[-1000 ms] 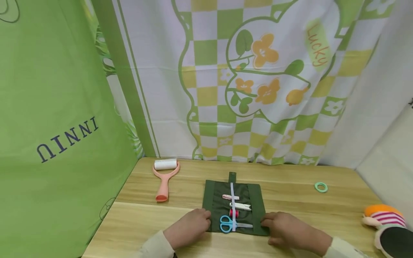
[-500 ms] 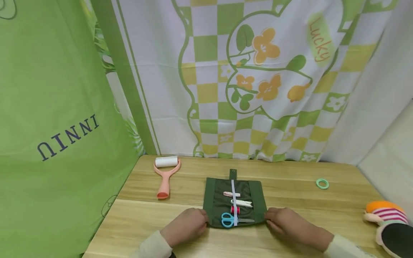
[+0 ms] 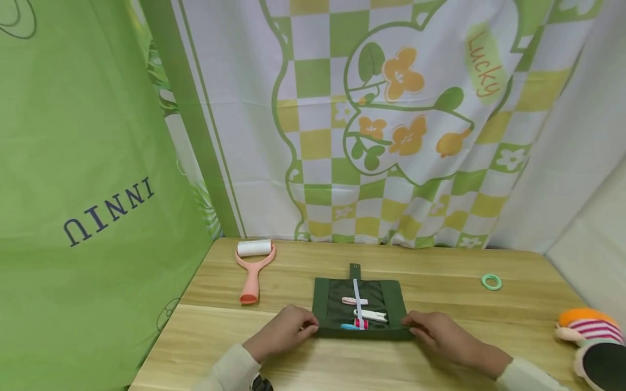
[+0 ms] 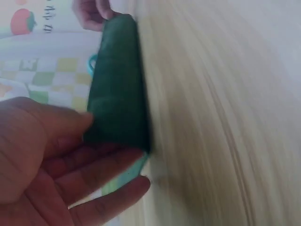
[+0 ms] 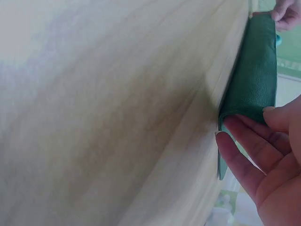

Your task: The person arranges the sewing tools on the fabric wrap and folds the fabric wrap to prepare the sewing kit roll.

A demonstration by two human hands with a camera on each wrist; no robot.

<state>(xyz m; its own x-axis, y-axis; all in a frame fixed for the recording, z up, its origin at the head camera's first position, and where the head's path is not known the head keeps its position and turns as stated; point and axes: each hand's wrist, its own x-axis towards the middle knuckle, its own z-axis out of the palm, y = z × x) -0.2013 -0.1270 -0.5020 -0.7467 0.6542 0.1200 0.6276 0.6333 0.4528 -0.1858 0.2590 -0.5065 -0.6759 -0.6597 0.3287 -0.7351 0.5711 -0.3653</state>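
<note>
A dark green fabric sewing case (image 3: 320, 298) lies spread on the table, its snap tab pointing away. Its near edge is raised, standing up between my hands. My left hand (image 3: 286, 332) pinches the near left corner between thumb and fingers. At the near right corner, my right hand (image 3: 442, 338) pinches in the same way. Inside, a pale elastic band (image 3: 357, 290) crosses a small pink piece (image 3: 349, 300), a white tool (image 3: 375, 316) and a red thread spool (image 3: 361, 324). Only a bit of the blue scissors handle (image 3: 349, 327) shows; the raised edge hides the rest.
A pink lint roller (image 3: 251, 274) lies at the back left of the wooden table (image 3: 440, 271). On the right are a mint green ring (image 3: 491, 282) and a plush toy (image 3: 589, 331) with an orange top and striped band. A printed curtain (image 3: 313, 136) hangs behind.
The case's near edge, flat before, has been lifted by both hands and tipped up and away. It now covers most of the scissors, which were fully visible.
</note>
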